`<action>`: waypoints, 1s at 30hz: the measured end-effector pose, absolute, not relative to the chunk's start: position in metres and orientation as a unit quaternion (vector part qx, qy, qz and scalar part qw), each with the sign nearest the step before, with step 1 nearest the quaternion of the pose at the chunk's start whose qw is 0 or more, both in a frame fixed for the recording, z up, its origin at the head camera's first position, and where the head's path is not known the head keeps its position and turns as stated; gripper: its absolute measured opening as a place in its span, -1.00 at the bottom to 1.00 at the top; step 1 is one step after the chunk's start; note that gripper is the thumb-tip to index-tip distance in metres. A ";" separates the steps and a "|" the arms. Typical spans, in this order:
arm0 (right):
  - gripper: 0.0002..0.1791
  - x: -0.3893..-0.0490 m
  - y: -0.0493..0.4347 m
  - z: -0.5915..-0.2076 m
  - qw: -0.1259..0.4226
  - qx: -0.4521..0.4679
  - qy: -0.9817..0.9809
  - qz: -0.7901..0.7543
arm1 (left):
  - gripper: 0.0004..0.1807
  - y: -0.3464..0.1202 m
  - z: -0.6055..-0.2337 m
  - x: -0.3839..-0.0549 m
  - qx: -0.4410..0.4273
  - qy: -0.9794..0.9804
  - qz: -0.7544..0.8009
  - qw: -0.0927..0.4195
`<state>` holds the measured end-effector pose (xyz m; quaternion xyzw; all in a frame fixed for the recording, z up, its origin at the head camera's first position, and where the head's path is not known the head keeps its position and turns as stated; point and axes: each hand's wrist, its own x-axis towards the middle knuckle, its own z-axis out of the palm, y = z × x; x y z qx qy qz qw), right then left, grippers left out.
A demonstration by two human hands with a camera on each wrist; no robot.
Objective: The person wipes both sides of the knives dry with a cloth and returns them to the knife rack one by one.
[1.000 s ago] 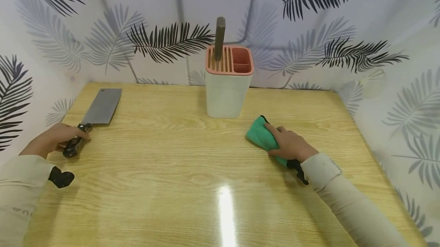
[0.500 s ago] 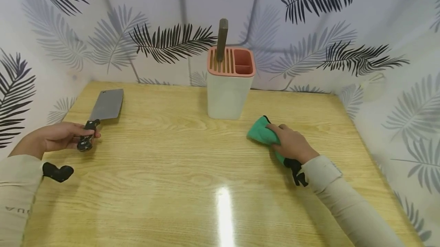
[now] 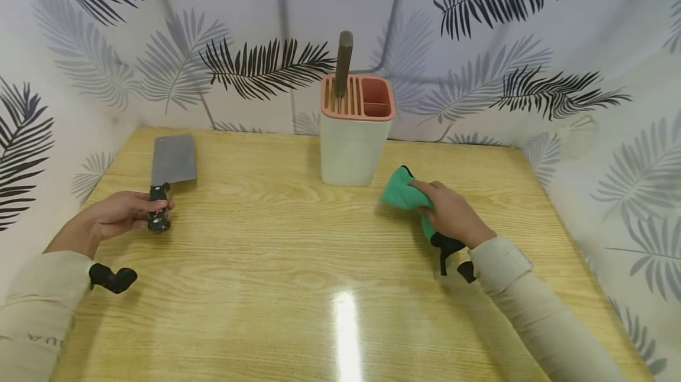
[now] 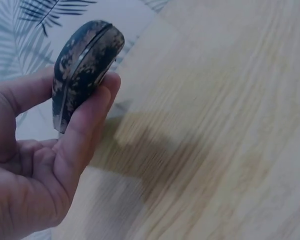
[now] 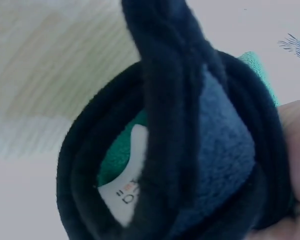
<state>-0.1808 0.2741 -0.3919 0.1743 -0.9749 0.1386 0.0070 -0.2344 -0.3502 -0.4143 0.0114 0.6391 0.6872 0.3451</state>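
My left hand pinches the dark mottled handle of a cleaver at the left of the head view. Its broad grey blade points toward the far edge of the table. Close up in the left wrist view, the butt of the cleaver handle sits between thumb and fingers. On the right, my right hand grips a bunched green cloth with black edging. The right wrist view shows the cloth rolled into folds, with a white label inside.
A white knife holder with a pink slotted top stands at the back middle of the wooden table. One knife stands in its slots, handle up. Leaf-patterned fabric hangs behind and at both sides.
The left hand has moved right with the cleaver, and its blade has swung to point more straight away from me. The right hand's cloth has shifted slightly, its far end a little higher in view.
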 end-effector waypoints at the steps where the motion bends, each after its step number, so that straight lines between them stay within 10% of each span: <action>1: -0.39 -0.181 0.273 -0.390 0.010 0.174 -0.974 0.142 | -0.69 -0.348 -0.415 -0.233 0.017 0.641 0.689 0.339; 4: -0.40 -0.181 0.272 -0.383 0.020 0.175 -0.972 0.153 | -0.74 -0.342 -0.413 -0.231 0.035 0.653 0.685 0.322; 10: -0.40 -0.182 0.268 -0.369 0.039 0.187 -0.966 0.174 | -0.20 -0.320 -0.403 -0.230 0.053 0.714 0.629 0.302; 30: -0.42 -0.176 0.222 -0.331 0.117 0.237 -0.942 0.205 | -0.65 -0.244 -0.386 -0.194 0.135 0.716 0.639 0.246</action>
